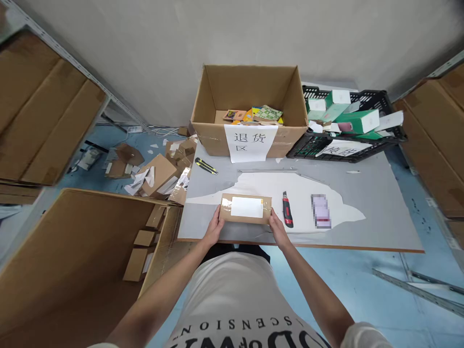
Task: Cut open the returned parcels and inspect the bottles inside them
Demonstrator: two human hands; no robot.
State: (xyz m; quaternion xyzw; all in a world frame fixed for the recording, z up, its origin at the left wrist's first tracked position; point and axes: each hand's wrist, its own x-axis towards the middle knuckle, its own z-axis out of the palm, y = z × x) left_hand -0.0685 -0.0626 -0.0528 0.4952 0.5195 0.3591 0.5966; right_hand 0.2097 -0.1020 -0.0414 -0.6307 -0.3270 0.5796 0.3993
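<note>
- From my remote seat: the left hand [214, 228] and right hand [277, 227] clasp a small cardboard parcel [246, 208] by its two short ends, fingers curled over the edges, so the white label faces up and stays readable.
- The parcel lies flat on the near edge of the grey table [380, 203], close to the body, where both hands can steady it.
- A red box cutter [287, 210] rests just beside the right hand, within easy reach; a yellow-and-black cutter [206, 166] lies farther off to the left.
- Behind, an open carton [250, 104] bearing a paper sign holds a few colourful packs, and a black crate [348, 123] beside it is piled with green-and-white boxes.
- At my left, a large floor carton [83, 251] holds a few similar brown parcels.
</note>
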